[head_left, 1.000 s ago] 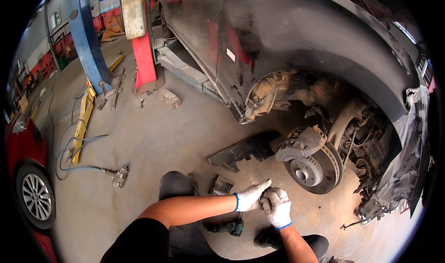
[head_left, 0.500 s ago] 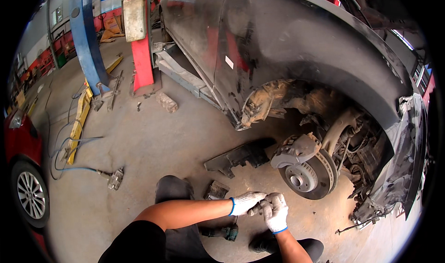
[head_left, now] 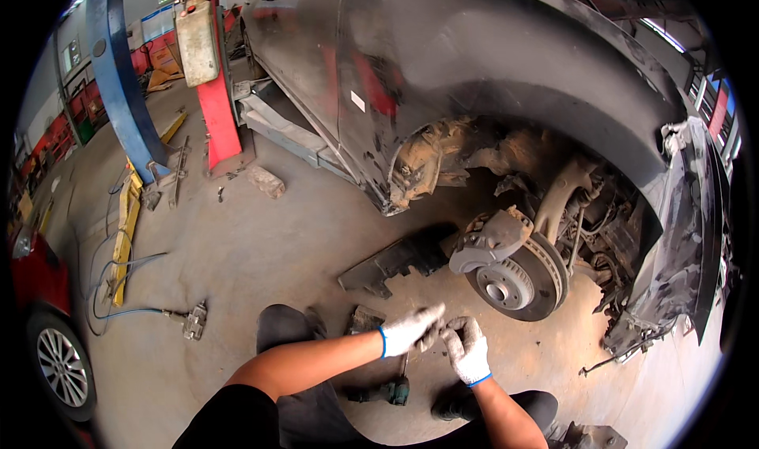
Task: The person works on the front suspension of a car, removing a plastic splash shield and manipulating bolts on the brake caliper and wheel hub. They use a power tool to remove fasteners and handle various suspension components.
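Observation:
My left hand [head_left: 409, 332], in a white glove with a blue cuff, is curled slightly left of my gloved right hand [head_left: 466, 350], whose fingers are closed; what lies between them is too small to make out. Below them a dark green power tool [head_left: 387, 392] with a thin shaft lies on the floor. A dark block-like object [head_left: 365, 318] sits behind my left wrist. Ahead right are a brake disc [head_left: 534, 287] and caliper [head_left: 490, 239] in a black car's [head_left: 490, 54] wheel arch, a dark plastic panel [head_left: 391, 263] lying on the floor beside them.
Blue [head_left: 126, 109] and red [head_left: 217, 125] lift posts stand back left, near a yellow beam [head_left: 126, 243]. An air tool [head_left: 194, 320] with a coiled hose lies left. A red car [head_left: 39, 283] is at the far left. A crumpled panel [head_left: 680, 235] hangs at right.
My hands have moved slightly apart, the left one shifting leftward with its fingertips raised, the right staying curled. The view has shifted slightly.

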Tool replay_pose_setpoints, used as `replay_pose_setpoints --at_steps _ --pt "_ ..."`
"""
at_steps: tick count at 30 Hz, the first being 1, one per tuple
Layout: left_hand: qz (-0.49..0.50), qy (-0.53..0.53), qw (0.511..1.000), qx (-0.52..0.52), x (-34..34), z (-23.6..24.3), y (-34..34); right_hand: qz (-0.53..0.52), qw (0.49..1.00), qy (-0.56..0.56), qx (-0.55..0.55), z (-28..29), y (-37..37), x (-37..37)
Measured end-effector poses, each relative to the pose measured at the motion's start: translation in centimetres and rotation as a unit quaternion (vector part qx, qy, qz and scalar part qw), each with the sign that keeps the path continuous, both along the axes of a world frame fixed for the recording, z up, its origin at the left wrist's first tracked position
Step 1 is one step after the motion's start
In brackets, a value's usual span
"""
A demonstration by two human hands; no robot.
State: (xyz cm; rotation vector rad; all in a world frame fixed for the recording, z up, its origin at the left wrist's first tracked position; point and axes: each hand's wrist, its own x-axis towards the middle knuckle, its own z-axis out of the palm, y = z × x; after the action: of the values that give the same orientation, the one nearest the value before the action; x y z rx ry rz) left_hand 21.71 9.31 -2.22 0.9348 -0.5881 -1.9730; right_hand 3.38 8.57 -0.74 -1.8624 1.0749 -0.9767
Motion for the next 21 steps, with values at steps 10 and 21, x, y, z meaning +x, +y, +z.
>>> replay_pose_setpoints --at_steps 10,21 --pt "0.392 0.198 0.889 -0.132 14.3 8.1 -4.2 -0.023 0.999 -0.021 -0.041 0.9 -0.4 -0.8" --pt "0.157 -0.021 0.987 0.006 7.4 3.3 -3.2 0.037 0.993 0.109 -0.034 0.0 0.3 0.1"
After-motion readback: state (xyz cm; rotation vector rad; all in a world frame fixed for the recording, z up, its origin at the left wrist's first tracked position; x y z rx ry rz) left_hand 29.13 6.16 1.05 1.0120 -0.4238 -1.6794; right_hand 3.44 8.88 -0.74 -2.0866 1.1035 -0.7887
